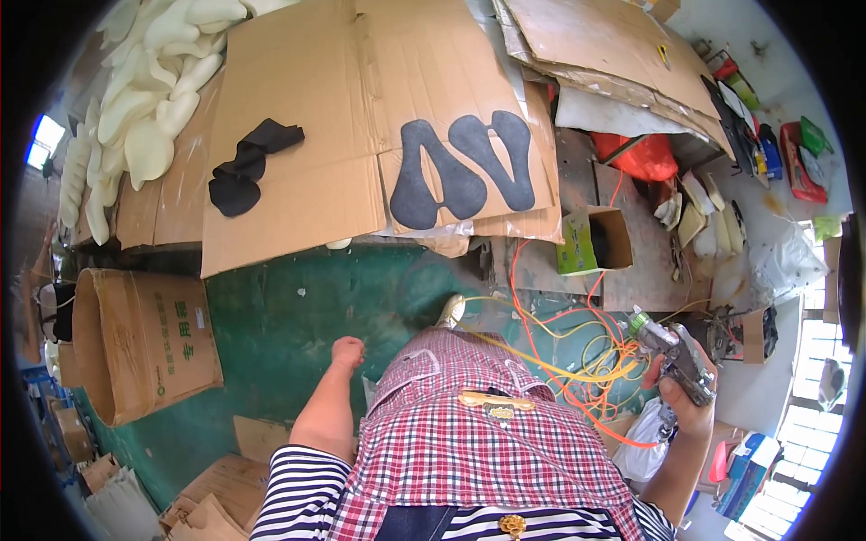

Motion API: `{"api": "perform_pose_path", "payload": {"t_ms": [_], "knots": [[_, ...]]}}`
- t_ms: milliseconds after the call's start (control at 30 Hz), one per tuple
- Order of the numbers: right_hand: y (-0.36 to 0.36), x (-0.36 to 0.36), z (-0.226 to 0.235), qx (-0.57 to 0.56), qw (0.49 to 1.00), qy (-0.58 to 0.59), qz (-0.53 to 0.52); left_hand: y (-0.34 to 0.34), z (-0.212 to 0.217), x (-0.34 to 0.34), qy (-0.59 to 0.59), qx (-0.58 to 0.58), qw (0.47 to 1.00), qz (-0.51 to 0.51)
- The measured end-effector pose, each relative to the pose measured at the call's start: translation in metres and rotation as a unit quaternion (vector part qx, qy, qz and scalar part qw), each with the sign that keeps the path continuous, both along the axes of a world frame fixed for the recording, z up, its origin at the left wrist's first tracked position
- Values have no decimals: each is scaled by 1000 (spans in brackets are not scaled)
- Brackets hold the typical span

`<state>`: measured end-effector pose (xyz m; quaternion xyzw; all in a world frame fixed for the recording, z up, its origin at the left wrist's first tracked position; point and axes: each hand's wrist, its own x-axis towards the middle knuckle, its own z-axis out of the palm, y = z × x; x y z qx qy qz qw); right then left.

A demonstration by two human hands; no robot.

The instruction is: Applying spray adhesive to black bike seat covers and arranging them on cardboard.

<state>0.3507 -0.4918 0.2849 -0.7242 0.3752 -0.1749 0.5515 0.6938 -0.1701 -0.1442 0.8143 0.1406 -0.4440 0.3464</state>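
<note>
My right hand point(689, 404) is wrapped round a metal spray gun point(683, 359), held out at the right; an orange hose point(622, 438) hangs below it. My left hand point(347, 352) hangs over the green floor, its fingers curled closed, and nothing shows in it. Ahead, on a sheet of brown cardboard point(298, 72), lie two flat dark grey pieces shaped like insoles, a left one point(419, 180) and a right one point(514, 162), side by side. A crumpled strip of black fabric point(248, 167) lies farther left on the same cardboard. Neither hand touches these pieces.
Cream foam pieces point(167, 90) are heaped at the far left. A large open carton point(149, 338) stands on the floor at left. Yellow hoses point(595, 361) coil on the floor near my right side. A small green box point(591, 242) and stacked cardboard point(613, 45) are at right.
</note>
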Motion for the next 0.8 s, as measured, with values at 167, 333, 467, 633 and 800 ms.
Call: {"api": "perform_pose_path", "payload": {"t_ms": [167, 333, 467, 633, 800], "knots": [[7, 0, 2, 20, 999, -3, 31, 8, 4, -3, 1, 8, 1000, -12], [9, -1, 7, -24, 999, 20, -29, 19, 2, -5, -13, 7, 1000, 2], [15, 11, 7, -3, 998, -34, -43, 29, 0, -5, -5, 3, 1000, 0], [17, 22, 6, 10, 998, -41, -51, 42, -5, -6, -10, 7, 1000, 23], [18, 23, 7, 4, 1000, -5, 11, 47, 12, -12, -7, 7, 999, 47]]}}
